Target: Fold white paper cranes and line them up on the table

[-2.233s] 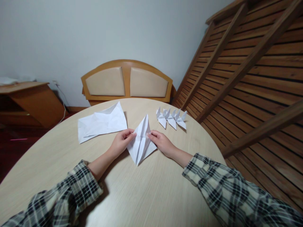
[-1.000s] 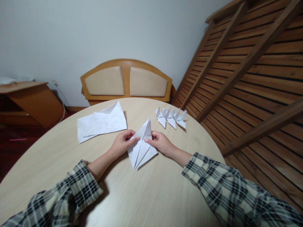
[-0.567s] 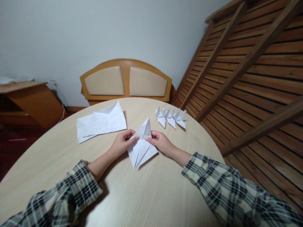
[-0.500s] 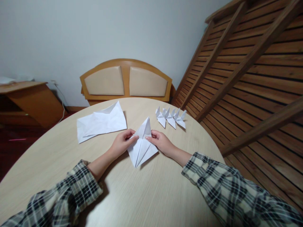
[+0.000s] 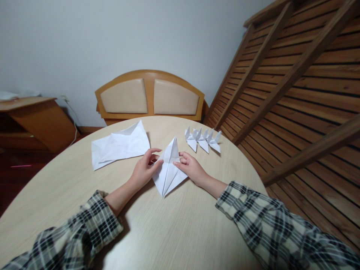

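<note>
A white folded paper piece (image 5: 168,172), kite-shaped with a raised point at its far end, lies on the round light wood table (image 5: 174,228). My left hand (image 5: 144,170) pinches its left edge with thumb and fingers. On the other side my right hand (image 5: 189,167) grips the right edge, fingers curled. Both forearms wear plaid sleeves.
A crumpled white sheet (image 5: 119,146) lies on the table to the left. Several small folded paper cranes (image 5: 204,140) stand in a row at the far right. A wooden chair back (image 5: 150,95) stands behind the table, slatted wood panels (image 5: 295,93) to the right, a wooden cabinet (image 5: 36,120) at left.
The paper's far point has risen and moved slightly away from me. My left thumb has lifted and my fingers have shifted along the paper's side edges.
</note>
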A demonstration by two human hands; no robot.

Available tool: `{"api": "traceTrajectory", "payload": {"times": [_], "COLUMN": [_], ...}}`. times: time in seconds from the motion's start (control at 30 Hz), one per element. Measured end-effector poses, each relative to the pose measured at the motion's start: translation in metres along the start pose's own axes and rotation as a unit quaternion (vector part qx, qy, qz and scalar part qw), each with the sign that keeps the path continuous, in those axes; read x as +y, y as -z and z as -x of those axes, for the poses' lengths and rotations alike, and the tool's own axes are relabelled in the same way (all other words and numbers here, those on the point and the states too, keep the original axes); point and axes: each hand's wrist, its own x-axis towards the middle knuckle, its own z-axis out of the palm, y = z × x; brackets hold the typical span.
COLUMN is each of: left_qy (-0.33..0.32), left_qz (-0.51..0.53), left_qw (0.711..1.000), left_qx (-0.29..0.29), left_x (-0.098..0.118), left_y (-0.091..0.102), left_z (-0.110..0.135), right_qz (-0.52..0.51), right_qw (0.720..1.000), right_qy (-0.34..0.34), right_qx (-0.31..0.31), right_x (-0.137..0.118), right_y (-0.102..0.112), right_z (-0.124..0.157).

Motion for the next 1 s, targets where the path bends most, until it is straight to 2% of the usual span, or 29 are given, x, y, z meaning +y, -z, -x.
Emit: {"api": "traceTrajectory", "payload": {"times": [0.23, 0.43, 0.63, 0.8, 1.0], "left_qy": [-0.039, -0.096, -0.162, -0.161, -0.135], "left_qz": [-0.064, -0.142, -0.188, -0.203, -0.152], "left_qw": [0.997, 0.985, 0.967, 0.963, 0.972], "left_qx": [0.014, -0.028, -0.063, -0.079, -0.121], "left_x": [-0.004, 0.001, 0.006, 0.007, 0.006], "left_y": [-0.002, -0.001, 0.0, 0.0, 0.001], "left_z": [0.003, 0.003, 0.003, 0.004, 0.006], "right_qz": [-0.011, 0.019, 0.02, 0.048, 0.089], "right_qw": [1.0, 1.0, 0.998, 0.994, 0.991], "right_qy": [-0.004, 0.004, 0.028, 0.043, 0.047], "right_qx": [-0.012, -0.009, -0.061, -0.086, -0.088], "right_x": [0.0, 0.002, 0.002, -0.001, -0.006], "right_y": [-0.001, 0.001, 0.001, -0.001, -0.001], "right_z": [0.0, -0.001, 0.0, 0.002, 0.004]}}
